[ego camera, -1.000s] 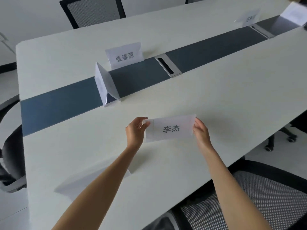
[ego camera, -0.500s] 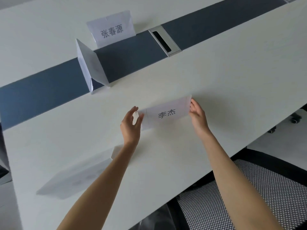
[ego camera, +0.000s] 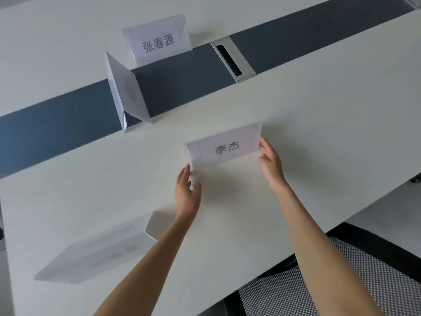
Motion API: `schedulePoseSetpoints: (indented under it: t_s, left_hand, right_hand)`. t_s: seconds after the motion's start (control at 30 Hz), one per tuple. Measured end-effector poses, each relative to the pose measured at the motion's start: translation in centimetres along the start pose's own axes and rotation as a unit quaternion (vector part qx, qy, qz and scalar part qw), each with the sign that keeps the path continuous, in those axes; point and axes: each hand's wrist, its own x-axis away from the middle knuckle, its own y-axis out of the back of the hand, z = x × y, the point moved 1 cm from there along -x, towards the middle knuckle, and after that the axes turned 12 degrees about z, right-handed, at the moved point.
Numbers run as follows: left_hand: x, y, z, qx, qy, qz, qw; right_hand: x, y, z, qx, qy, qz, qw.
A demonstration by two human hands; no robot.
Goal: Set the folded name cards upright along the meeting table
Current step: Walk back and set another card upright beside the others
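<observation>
Nearest, at the right, a black chair (ego camera: 364, 281) with a dotted mesh seat is tucked against the near edge of the white table (ego camera: 319, 133). On the table's near left a folded white card (ego camera: 95, 254) lies with its long axis running from near-left to far-right; faint grey print shows through it, too blurred to read.

Both forearms reach out from the near edge. The left hand (ego camera: 188, 192) is beside the near-left corner of the card being set down, its fingers straight and close together, thumb apart — whether the fingertips touch the paper I cannot tell. The right hand (ego camera: 271, 159) is at the card's right end, fingers lightly curled against that edge; whether it pinches the paper or only touches it is unclear.

That name card (ego camera: 224, 147) stands on the white surface between the hands, on the near side of the table's dark middle strip (ego camera: 57, 124). It is white, folded, with two grey characters printed on the face turned toward the camera. Its long axis runs left to right, the right end a little farther away.

Farther, another folded card (ego camera: 127, 92) stands across the dark strip, its long axis running near to far. A silver cable slot (ego camera: 232, 60) sits in the strip to the right. Beyond the strip a fourth card (ego camera: 158, 39) stands upright, three characters facing the camera.
</observation>
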Motion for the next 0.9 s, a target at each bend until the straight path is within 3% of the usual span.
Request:
schedulePoseSetpoints:
  t_s: [0.2, 0.9]
  left_hand:
    - [-4.5, -0.6, -2.0, 0.012, -0.007, 0.028, 1.000]
    - [-10.3, 0.8, -4.2, 0.004, -0.005, -0.037, 0.999]
  right_hand:
    - [-4.9, 1.3, 2.3, -0.025, -0.011, -0.008, 1.000]
    - [-12.2, -0.6, 5.5, -0.016, 0.017, 0.072, 0.997]
